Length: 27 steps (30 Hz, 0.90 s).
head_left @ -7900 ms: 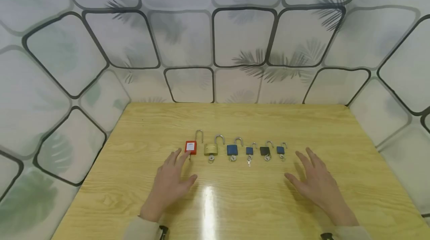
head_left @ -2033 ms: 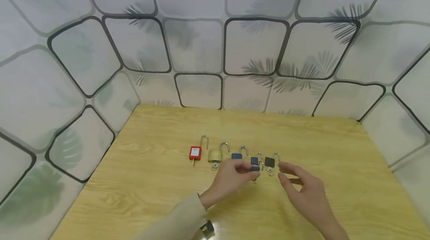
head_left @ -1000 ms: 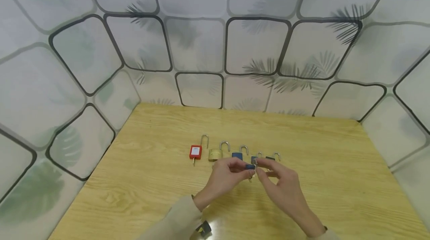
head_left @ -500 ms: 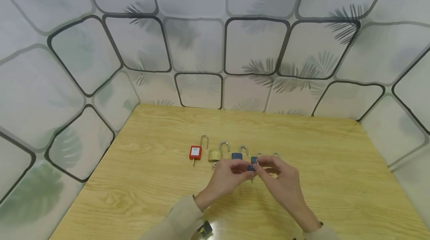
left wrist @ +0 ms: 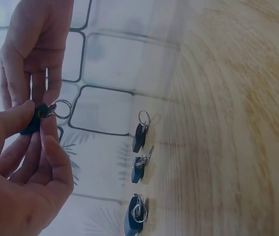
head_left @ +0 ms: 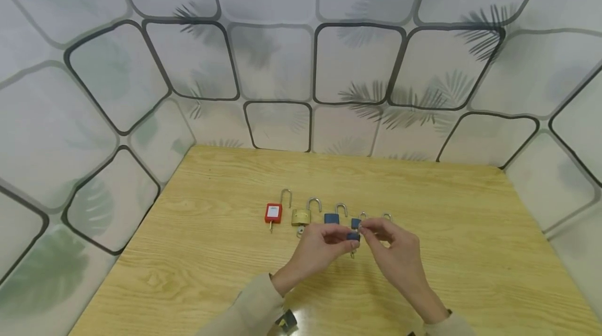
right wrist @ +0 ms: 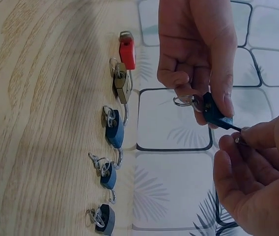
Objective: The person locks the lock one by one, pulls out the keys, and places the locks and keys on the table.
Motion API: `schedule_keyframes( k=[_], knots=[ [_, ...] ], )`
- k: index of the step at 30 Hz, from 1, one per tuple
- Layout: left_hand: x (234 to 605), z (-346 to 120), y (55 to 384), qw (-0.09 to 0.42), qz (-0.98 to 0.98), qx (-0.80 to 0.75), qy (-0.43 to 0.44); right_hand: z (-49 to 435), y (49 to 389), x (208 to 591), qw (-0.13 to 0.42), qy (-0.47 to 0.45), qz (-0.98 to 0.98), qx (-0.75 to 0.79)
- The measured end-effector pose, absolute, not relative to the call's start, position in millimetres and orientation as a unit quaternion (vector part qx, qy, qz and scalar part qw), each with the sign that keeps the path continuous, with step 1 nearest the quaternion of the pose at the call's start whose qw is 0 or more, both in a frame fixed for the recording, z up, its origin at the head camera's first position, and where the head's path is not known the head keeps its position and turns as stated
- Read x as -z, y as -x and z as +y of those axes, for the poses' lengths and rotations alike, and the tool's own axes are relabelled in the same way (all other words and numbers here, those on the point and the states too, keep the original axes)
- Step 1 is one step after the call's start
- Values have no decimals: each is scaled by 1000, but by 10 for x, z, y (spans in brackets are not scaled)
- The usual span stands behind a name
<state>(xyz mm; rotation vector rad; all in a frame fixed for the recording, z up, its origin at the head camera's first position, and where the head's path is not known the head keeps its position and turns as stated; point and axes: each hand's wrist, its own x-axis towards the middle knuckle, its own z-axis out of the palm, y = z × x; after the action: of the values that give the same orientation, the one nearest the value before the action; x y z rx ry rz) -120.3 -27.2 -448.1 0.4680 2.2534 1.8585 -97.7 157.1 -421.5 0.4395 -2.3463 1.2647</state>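
My left hand (head_left: 317,247) grips the body of a small blue padlock (head_left: 354,237) between thumb and fingers, above the table. A key with rings (right wrist: 186,101) sticks out of the padlock's bottom. My right hand (head_left: 396,250) pinches the thin shackle (right wrist: 235,129) at its free end, seen in the right wrist view. Fingertips hide much of the shackle, so I cannot tell whether its tip is in the body. Just behind the hands lie another small blue padlock (head_left: 356,223) and a black padlock (right wrist: 107,219), mostly covered by the right hand in the head view.
Along the wooden table (head_left: 226,257), the row continues leftward with a larger blue padlock (head_left: 331,218), a brass padlock (head_left: 301,217) and a red padlock (head_left: 273,213). Their shackles stand open and keys hang from them. A patterned wall (head_left: 277,64) borders the back.
The small blue padlock from the row's right end was lifted by my left hand. My right hand came in and pinched its shackle. Over the last half second, the hands shifted only slightly.
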Motion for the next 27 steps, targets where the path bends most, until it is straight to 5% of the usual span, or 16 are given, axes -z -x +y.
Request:
schedule_keyframes(
  k=[10,27],
  knots=[
    [4432,-267,1232,100,748,-637,-161,1617,1030,4185,226,-154,-854,-443],
    [4425,-286,1206,112,756,-628,-144,1642,955,4130,141,-186,-816,-529]
  ],
)
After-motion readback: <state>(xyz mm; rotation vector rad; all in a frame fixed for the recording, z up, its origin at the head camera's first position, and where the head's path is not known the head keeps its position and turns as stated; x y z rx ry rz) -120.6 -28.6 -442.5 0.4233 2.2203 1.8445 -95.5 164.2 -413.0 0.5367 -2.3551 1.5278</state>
